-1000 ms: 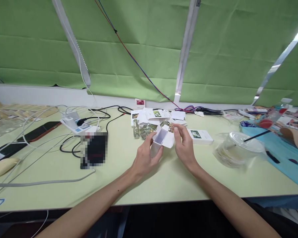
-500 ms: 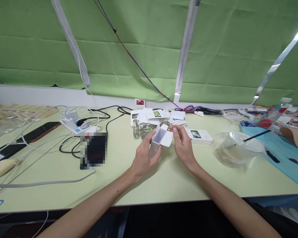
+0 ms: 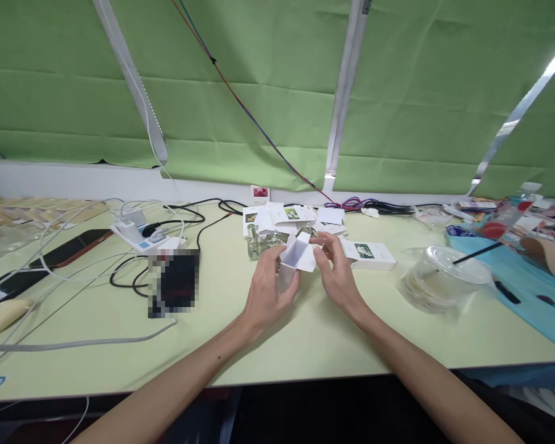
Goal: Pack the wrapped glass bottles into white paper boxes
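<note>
My left hand [image 3: 269,285] is wrapped round a small white cardboard box [image 3: 288,275], tilted with its open top towards me. The inside of the box looks pale lilac, and flaps stick out around its mouth. At the right-hand flap, my right hand [image 3: 337,270] has its thumb and fingers closed on the edge. Just behind the box stand and lie several glass bottles [image 3: 253,242], partly hidden by my hands. A closed white box with a flower picture [image 3: 372,255] lies to the right of my right hand.
Flattened white cartons [image 3: 284,214] are heaped behind the bottles. Leftward are a power strip [image 3: 161,245], loose cables and a pixelated dark object [image 3: 178,283]. A lidded plastic cup [image 3: 448,277] with a black straw stands at right, beside a blue sheet [image 3: 531,296].
My right hand has shifted slightly left and down, bringing its thumb onto the flap's edge. My left hand keeps the box in nearly the same place.
</note>
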`<state>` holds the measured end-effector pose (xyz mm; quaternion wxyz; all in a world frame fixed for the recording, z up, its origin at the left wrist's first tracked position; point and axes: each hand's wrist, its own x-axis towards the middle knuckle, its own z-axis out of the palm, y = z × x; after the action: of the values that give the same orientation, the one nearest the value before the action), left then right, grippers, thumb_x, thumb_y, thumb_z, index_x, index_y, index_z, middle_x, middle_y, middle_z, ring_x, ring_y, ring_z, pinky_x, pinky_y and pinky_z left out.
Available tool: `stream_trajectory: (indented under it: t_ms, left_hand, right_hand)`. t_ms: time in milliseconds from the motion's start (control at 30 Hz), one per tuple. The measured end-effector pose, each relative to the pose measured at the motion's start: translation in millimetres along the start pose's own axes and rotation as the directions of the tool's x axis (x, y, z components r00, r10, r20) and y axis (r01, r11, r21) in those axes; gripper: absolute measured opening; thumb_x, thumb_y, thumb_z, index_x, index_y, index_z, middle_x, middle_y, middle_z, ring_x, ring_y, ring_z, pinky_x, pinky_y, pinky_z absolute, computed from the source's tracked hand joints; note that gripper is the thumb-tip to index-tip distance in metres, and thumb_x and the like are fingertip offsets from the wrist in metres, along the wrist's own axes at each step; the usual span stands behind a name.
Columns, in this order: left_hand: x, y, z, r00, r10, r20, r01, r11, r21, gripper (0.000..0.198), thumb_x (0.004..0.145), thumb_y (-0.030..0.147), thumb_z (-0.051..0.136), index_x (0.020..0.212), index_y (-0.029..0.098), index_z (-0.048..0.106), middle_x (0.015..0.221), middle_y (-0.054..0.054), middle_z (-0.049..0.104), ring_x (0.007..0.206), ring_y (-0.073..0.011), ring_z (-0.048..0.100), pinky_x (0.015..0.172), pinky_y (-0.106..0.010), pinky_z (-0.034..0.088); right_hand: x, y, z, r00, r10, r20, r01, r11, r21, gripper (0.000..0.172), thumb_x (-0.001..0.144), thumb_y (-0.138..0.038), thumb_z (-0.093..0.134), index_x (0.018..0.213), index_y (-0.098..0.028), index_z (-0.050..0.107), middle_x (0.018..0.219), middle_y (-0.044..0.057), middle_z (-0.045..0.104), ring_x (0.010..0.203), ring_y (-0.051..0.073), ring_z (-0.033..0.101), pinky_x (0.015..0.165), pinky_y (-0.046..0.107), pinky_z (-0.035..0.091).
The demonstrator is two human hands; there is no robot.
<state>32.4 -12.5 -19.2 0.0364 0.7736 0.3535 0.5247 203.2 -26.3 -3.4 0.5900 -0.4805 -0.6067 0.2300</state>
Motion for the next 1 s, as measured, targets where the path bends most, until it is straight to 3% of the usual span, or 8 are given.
stream_trajectory:
  t_ms: [233, 367, 467, 667, 833, 1000]
  left_hand:
    - [-1, 2, -1.0, 0.995, -0.103, 0.007, 0.102, 0.994, 0.036, 0.05, 0.089, 0.033, 0.067, 0.131, 0.02, 0.045, 0.109, -0.01, 0.065, 0.082, -0.0193, 0.066, 0.066, -0.031, 0.055]
    - [0, 3, -3.4, 0.985, -0.174, 0.015, 0.173, 0.984, 0.031, 0.049, 0.087, 0.036, 0.067, 0.129, 0.021, 0.046, 0.095, -0.004, 0.065, 0.063, -0.0138, 0.06, 0.055, -0.026, 0.05]
    - [2, 4, -4.5, 0.971, -0.237, 0.005, 0.237, 0.971, -0.006, 0.047, 0.087, 0.036, 0.067, 0.126, 0.021, 0.047, 0.096, -0.003, 0.067, 0.056, -0.0107, 0.057, 0.052, -0.025, 0.049]
    - [7, 9, -5.9, 0.929, -0.371, 0.014, 0.369, 0.92, -0.134, 0.045, 0.087, 0.036, 0.067, 0.125, 0.021, 0.048, 0.099, -0.005, 0.07, 0.063, -0.0124, 0.064, 0.053, -0.024, 0.053]
    - [10, 10, -8.0, 0.906, -0.422, -0.035, 0.399, 0.879, -0.26, 0.043, 0.087, 0.037, 0.07, 0.122, 0.022, 0.051, 0.097, -0.005, 0.071, 0.076, -0.0157, 0.069, 0.059, -0.025, 0.059]
    - [10, 6, -10.1, 0.881, -0.47, -0.05, 0.41, 0.813, -0.413, 0.045, 0.088, 0.042, 0.07, 0.122, 0.022, 0.05, 0.096, -0.006, 0.071, 0.082, -0.0179, 0.072, 0.06, -0.026, 0.062]
  right_hand:
    - [-5, -1, -1, 0.981, 0.016, 0.193, -0.017, 1.0, 0.005, 0.082, 0.091, -0.059, 0.062, 0.155, -0.026, 0.023, 0.148, 0.015, 0.05, 0.13, 0.028, 0.056, 0.112, 0.05, 0.043]
    - [-5, 0, -2, 0.972, 0.006, 0.235, -0.009, 1.0, 0.011, 0.095, 0.087, -0.062, 0.066, 0.159, -0.029, 0.015, 0.155, 0.015, 0.043, 0.135, 0.029, 0.052, 0.117, 0.052, 0.038]
    - [-4, 1, -3, 0.963, -0.006, 0.27, -0.005, 0.999, 0.037, 0.102, 0.085, -0.065, 0.067, 0.161, -0.03, 0.009, 0.159, 0.015, 0.039, 0.139, 0.03, 0.049, 0.119, 0.053, 0.036]
    - [-5, -2, -2, 0.949, 0.048, 0.311, -0.061, 0.998, 0.033, 0.099, 0.089, -0.069, 0.059, 0.163, -0.032, 0.004, 0.165, 0.015, 0.03, 0.145, 0.032, 0.044, 0.118, 0.056, 0.037]
    - [-7, -6, -3, 0.948, 0.0, 0.318, -0.002, 1.0, 0.004, 0.096, 0.091, -0.068, 0.056, 0.163, -0.031, 0.005, 0.163, 0.015, 0.034, 0.146, 0.033, 0.042, 0.118, 0.057, 0.037]
    - [-9, -6, -2, 0.933, -0.087, 0.35, 0.139, 0.982, -0.128, 0.115, 0.08, -0.056, 0.076, 0.163, -0.03, 0.001, 0.164, 0.017, 0.03, 0.149, 0.036, 0.035, 0.119, 0.06, 0.035]
